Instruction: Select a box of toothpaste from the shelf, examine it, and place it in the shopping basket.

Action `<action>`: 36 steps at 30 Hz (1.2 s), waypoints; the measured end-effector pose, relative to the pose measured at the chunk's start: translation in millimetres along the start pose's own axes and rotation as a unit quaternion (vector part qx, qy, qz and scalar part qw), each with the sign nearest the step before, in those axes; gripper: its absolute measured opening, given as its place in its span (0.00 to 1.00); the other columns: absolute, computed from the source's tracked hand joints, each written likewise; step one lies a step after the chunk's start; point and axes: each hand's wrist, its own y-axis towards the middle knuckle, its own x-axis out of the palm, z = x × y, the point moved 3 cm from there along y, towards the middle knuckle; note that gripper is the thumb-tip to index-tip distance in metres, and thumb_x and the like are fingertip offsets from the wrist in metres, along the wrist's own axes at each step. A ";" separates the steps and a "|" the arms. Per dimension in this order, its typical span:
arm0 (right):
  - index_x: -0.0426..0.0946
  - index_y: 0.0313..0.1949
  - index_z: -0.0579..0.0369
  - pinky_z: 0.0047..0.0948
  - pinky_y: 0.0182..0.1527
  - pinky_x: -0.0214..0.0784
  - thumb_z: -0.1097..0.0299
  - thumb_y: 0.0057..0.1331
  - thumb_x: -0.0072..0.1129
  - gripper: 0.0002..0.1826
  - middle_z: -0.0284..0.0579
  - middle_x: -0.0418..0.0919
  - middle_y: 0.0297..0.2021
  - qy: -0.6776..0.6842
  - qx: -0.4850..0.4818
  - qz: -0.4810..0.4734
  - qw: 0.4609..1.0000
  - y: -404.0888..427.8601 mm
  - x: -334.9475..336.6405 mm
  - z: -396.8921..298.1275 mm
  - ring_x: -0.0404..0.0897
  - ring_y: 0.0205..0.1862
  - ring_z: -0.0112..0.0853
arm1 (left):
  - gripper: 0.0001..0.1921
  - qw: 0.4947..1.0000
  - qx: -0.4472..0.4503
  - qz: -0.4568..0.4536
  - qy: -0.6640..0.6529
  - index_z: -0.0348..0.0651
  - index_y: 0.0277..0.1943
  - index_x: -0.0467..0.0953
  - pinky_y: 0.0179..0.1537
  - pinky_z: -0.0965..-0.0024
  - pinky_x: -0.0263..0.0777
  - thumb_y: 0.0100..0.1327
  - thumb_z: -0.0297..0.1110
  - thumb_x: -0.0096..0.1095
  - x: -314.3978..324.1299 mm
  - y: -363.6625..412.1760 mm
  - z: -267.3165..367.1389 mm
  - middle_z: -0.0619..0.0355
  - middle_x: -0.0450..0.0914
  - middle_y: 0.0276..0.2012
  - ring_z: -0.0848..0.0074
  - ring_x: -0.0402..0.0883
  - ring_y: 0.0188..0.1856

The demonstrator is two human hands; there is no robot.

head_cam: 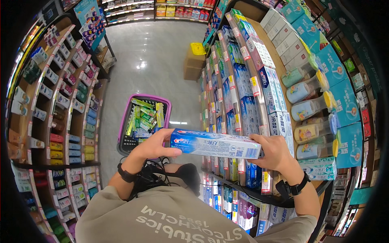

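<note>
A long blue-and-white Crest toothpaste box [212, 144] lies level across the front of my body, its printed side facing up. My left hand [155, 145] grips its blue end, with the thumb along the lower edge. Around the white end are the fingers of my right hand [270, 152]. Below and beyond my left hand, a black shopping basket with a purple rim [170, 106] stands on the floor. Several green and yellow packets [146, 117] and some blue boxes lie inside it.
On the right, a tiered shelf holds rows of toothpaste boxes [243, 79], with lidded cups [304, 111] on its top. Shelves of bottles and tubes [65, 100] line the left. A cardboard carton [193, 65] stands on the grey tile floor [146, 60] beside the right shelf.
</note>
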 end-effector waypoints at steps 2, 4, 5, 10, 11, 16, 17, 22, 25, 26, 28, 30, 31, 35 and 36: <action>0.76 0.50 0.56 0.38 0.29 0.73 0.61 0.44 0.77 0.33 0.45 0.83 0.32 -0.003 -0.003 0.002 1.000 2.6 -1.3 -0.3 0.82 0.27 0.43 | 0.35 1.000 0.021 0.002 0.002 0.32 0.63 0.72 0.46 0.73 0.76 0.55 0.39 0.75 1.0 1.7 -0.1 0.57 0.82 0.47 0.79 0.78 0.46; 0.76 0.50 0.56 0.38 0.29 0.74 0.61 0.44 0.78 0.33 0.45 0.83 0.32 -0.004 -0.003 0.002 1.000 3.6 -1.5 0.5 0.82 0.27 0.43 | 0.34 0.999 0.031 0.009 0.014 0.32 0.63 0.72 0.45 0.73 0.76 0.55 0.39 0.75 -0.4 2.2 -0.4 0.57 0.82 0.47 0.79 0.78 0.46; 0.76 0.50 0.56 0.38 0.30 0.74 0.61 0.44 0.78 0.33 0.45 0.83 0.32 -0.011 0.005 -0.001 1.000 4.6 -1.4 2.3 0.82 0.27 0.43 | 0.34 0.999 0.043 0.013 0.027 0.32 0.63 0.72 0.44 0.73 0.76 0.55 0.38 0.75 -2.0 2.1 1.2 0.57 0.82 0.47 0.80 0.79 0.45; 0.76 0.50 0.55 0.38 0.31 0.74 0.61 0.45 0.78 0.33 0.45 0.83 0.32 -0.019 0.016 -0.011 1.000 5.3 -5.4 2.4 0.82 0.28 0.43 | 0.34 1.000 0.013 0.013 0.017 0.31 0.60 0.73 0.48 0.74 0.76 0.51 0.35 0.77 0.4 7.7 1.1 0.57 0.82 0.47 0.80 0.80 0.45; 0.76 0.50 0.55 0.38 0.31 0.74 0.61 0.45 0.78 0.32 0.45 0.83 0.31 -0.015 0.014 -0.006 1.000 5.7 -5.5 2.9 0.82 0.28 0.43 | 0.34 1.000 0.014 0.012 0.019 0.31 0.60 0.73 0.48 0.74 0.76 0.51 0.35 0.77 -0.3 7.5 0.2 0.57 0.82 0.47 0.80 0.80 0.45; 0.76 0.50 0.55 0.38 0.30 0.74 0.61 0.45 0.78 0.32 0.45 0.83 0.32 0.011 -0.005 0.022 1.000 5.1 4.2 3.5 0.82 0.28 0.43 | 0.33 0.999 0.014 0.009 0.029 0.31 0.60 0.74 0.50 0.73 0.73 0.53 0.36 0.76 -4.3 0.0 7.0 0.57 0.83 0.46 0.80 0.79 0.45; 0.76 0.50 0.57 0.37 0.30 0.74 0.62 0.43 0.78 0.33 0.47 0.83 0.31 0.009 0.000 0.019 1.000 3.8 6.5 -0.1 0.83 0.27 0.43 | 0.32 0.999 0.003 0.001 0.032 0.32 0.60 0.74 0.55 0.71 0.72 0.54 0.37 0.76 -5.3 -1.3 6.5 0.57 0.83 0.47 0.80 0.79 0.47; 0.77 0.49 0.58 0.36 0.30 0.75 0.64 0.42 0.79 0.34 0.49 0.83 0.28 0.017 0.002 0.018 1.000 4.7 9.8 -2.5 0.83 0.27 0.44 | 0.29 0.999 0.007 0.006 0.039 0.32 0.58 0.76 0.51 0.72 0.72 0.55 0.36 0.74 -2.4 -4.7 6.0 0.57 0.84 0.44 0.79 0.80 0.44; 0.77 0.50 0.57 0.36 0.30 0.75 0.64 0.41 0.80 0.34 0.49 0.83 0.27 0.029 0.008 0.016 0.999 6.5 10.2 -1.4 0.83 0.26 0.44 | 0.28 0.998 0.035 0.004 0.060 0.33 0.57 0.76 0.51 0.72 0.72 0.55 0.37 0.75 -5.6 -2.6 4.9 0.58 0.84 0.43 0.79 0.80 0.44; 0.77 0.50 0.57 0.36 0.30 0.75 0.64 0.41 0.80 0.34 0.49 0.83 0.27 0.031 0.008 0.014 0.999 7.0 9.5 -1.7 0.83 0.26 0.44 | 0.28 0.998 0.033 0.005 0.058 0.33 0.57 0.76 0.51 0.72 0.72 0.55 0.37 0.75 -6.5 -2.5 5.1 0.58 0.84 0.43 0.79 0.80 0.44; 0.76 0.50 0.56 0.38 0.32 0.75 0.63 0.47 0.77 0.31 0.47 0.83 0.32 0.033 0.025 -0.008 0.999 5.8 7.3 -2.2 0.83 0.30 0.44 | 0.30 0.997 0.030 0.002 0.067 0.32 0.57 0.75 0.50 0.72 0.72 0.54 0.37 0.76 -6.7 -1.0 4.8 0.58 0.83 0.43 0.79 0.78 0.45; 0.76 0.50 0.56 0.38 0.32 0.75 0.63 0.46 0.77 0.31 0.47 0.83 0.32 0.031 0.029 -0.012 0.999 6.6 6.1 -1.8 0.83 0.30 0.44 | 0.30 0.998 0.016 0.003 0.059 0.32 0.57 0.75 0.52 0.72 0.71 0.53 0.37 0.76 -6.1 -0.8 10.1 0.58 0.83 0.44 0.79 0.78 0.46; 0.76 0.50 0.56 0.38 0.32 0.75 0.63 0.46 0.77 0.31 0.48 0.83 0.32 0.028 0.031 -0.014 0.999 7.4 6.1 -1.6 0.83 0.30 0.44 | 0.30 0.999 0.005 0.005 0.052 0.32 0.57 0.75 0.54 0.72 0.70 0.53 0.37 0.76 -6.2 -1.2 11.3 0.57 0.83 0.45 0.79 0.78 0.47; 0.76 0.49 0.56 0.38 0.32 0.75 0.63 0.46 0.77 0.31 0.48 0.83 0.32 0.031 0.021 -0.004 0.999 5.2 3.8 -3.4 0.83 0.30 0.45 | 0.30 0.997 0.029 0.008 0.065 0.32 0.58 0.75 0.53 0.72 0.71 0.53 0.36 0.75 -4.0 0.6 2.9 0.58 0.83 0.44 0.79 0.79 0.45; 0.76 0.50 0.56 0.38 0.32 0.75 0.63 0.46 0.77 0.31 0.48 0.83 0.32 0.030 0.021 -0.005 0.999 5.5 3.7 -1.9 0.83 0.30 0.45 | 0.30 0.998 0.028 0.008 0.057 0.32 0.58 0.75 0.51 0.72 0.72 0.53 0.36 0.75 -4.9 1.8 4.0 0.58 0.83 0.44 0.79 0.79 0.45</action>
